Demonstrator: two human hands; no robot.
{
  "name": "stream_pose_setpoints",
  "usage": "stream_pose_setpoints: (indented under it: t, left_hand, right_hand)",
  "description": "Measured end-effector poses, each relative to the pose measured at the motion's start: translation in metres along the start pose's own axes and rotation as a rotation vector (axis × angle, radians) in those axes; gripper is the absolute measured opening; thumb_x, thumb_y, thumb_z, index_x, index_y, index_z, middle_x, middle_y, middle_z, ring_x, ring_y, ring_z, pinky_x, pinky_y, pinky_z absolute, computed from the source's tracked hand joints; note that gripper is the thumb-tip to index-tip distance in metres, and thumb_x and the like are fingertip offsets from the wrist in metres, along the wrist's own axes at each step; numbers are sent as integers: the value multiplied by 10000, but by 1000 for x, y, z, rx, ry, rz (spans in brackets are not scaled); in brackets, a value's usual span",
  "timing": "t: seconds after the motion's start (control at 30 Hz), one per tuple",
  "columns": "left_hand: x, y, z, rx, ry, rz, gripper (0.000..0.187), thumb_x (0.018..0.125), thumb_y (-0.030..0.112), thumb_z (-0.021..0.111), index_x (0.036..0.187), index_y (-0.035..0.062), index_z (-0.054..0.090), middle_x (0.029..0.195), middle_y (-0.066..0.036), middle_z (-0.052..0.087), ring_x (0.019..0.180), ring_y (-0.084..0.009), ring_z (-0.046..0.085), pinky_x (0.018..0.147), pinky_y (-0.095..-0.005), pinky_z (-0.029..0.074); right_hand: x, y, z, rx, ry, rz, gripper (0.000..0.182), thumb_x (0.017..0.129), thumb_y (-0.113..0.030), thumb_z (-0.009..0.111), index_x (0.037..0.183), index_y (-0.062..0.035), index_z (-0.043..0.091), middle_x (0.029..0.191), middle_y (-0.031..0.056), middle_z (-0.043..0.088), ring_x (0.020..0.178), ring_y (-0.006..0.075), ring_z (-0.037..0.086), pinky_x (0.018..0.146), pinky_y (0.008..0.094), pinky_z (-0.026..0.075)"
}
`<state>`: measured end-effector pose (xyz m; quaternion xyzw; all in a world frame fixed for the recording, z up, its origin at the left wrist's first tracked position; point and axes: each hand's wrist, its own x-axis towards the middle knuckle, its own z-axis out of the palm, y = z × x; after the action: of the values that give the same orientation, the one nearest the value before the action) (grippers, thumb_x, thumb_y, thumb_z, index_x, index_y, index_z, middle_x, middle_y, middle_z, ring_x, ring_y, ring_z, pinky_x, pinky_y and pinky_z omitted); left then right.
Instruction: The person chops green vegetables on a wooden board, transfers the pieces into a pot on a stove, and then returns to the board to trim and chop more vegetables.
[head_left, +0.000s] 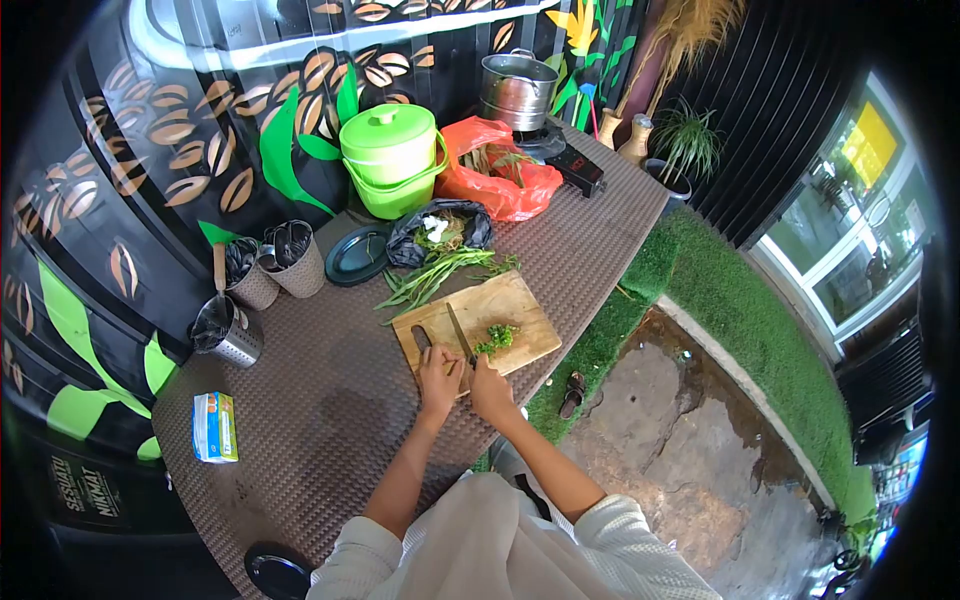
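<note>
A wooden cutting board (527, 307) lies aslant near the table's front edge. My right hand (491, 392) is closed around the handle of a knife (458, 328), whose blade points away from me across the board. Chopped green leaves (497, 339) sit in a small heap just right of the blade. My left hand (439, 382) rests on the board beside the handle slot, left of the knife. Its fingers are bent together, and what they may hold is too small to make out. Long green stalks (430, 278) lie just beyond the board.
Behind the stalks are a black plastic bag (470, 222) with scraps, a dark plate (357, 256), a lime-green lidded bucket (390, 160) and a red bag (515, 195). A steel pot (518, 90) stands at the back by a stove (578, 170). Utensil holders (297, 265) and a tissue pack (214, 427) are left.
</note>
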<state>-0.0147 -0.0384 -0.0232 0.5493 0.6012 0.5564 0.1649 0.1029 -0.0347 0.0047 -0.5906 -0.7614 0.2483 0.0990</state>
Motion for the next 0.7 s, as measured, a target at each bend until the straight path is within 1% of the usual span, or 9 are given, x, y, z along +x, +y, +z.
stream_pose_setpoints:
  t: [0.13, 0.23, 0.27, 0.33, 0.4, 0.43, 0.5, 0.6, 0.7]
  left_hand:
    - [1, -6, -1, 20, 4, -17, 265, 739, -28, 709, 829, 4, 463, 800, -145, 516, 737, -317, 590, 631, -390, 468]
    - [0, 0, -4, 60, -10, 33, 248, 747, -24, 705, 821, -5, 469, 786, -138, 525, 735, -307, 601, 638, -378, 477]
    - [-3, 1, -5, 59, -14, 29, 248, 747, -24, 705, 821, -5, 469, 786, -138, 525, 735, -307, 601, 638, -378, 477]
    - [-2, -5, -3, 9, -47, 2, 244, 760, -48, 692, 819, -7, 458, 824, -122, 507, 770, -249, 653, 644, -313, 494]
    - [-2, -8, -2, 5, -48, -29, 251, 759, -45, 695, 819, -11, 454, 827, -119, 510, 768, -240, 651, 653, -307, 497]
    - [-1, -9, -2, -2, -51, -60, 257, 758, -43, 697, 818, -14, 449, 830, -116, 513, 767, -232, 649, 663, -300, 500]
    - [0, -9, -3, 2, -49, -61, 265, 758, -38, 702, 815, -11, 444, 828, -117, 518, 773, -224, 649, 664, -298, 501]
    - [2, -9, -3, -9, -33, -58, 280, 758, -34, 707, 809, 0, 434, 803, -111, 536, 790, -210, 659, 666, -295, 502]
    - [-2, -7, -2, -75, -17, -81, 264, 761, -35, 704, 800, -1, 445, 796, -122, 551, 793, -221, 665, 660, -310, 520]
  right_hand:
    - [-17, -9, 7, -32, 94, 74, 332, 918, -157, 459, 1175, 31, 363, 802, 265, 649, 819, 420, 663, 691, 488, 544]
    - [-10, -10, 4, 30, 8, 124, 357, 915, -156, 465, 1192, 39, 352, 817, 272, 649, 817, 430, 659, 701, 497, 540]
    - [-5, -8, 2, 14, 2, 74, 370, 917, -158, 461, 1206, 40, 344, 828, 276, 650, 816, 433, 659, 704, 505, 536]
    - [-2, -6, -7, -4, 3, 21, 383, 918, -160, 457, 1221, 41, 336, 838, 279, 652, 816, 435, 658, 708, 513, 532]
    - [-7, -8, -13, 32, -59, 57, 322, 930, -194, 452, 1151, 25, 371, 848, 295, 640, 853, 433, 650, 706, 495, 534]
    - [-11, -12, -13, 32, -59, 56, 322, 930, -194, 452, 1151, 25, 371, 848, 295, 640, 853, 433, 650, 706, 495, 534]
    - [-22, -20, -7, 41, -21, 160, 339, 925, -170, 450, 1163, 55, 362, 822, 297, 637, 843, 440, 648, 700, 494, 532]
    - [-13, -15, 3, 24, 16, 99, 323, 933, -173, 434, 1184, 16, 358, 852, 285, 649, 821, 445, 655, 702, 510, 533]
    - [-1, -9, -8, 19, -31, 33, 344, 931, -162, 425, 1216, 16, 348, 863, 278, 654, 819, 439, 658, 703, 509, 534]
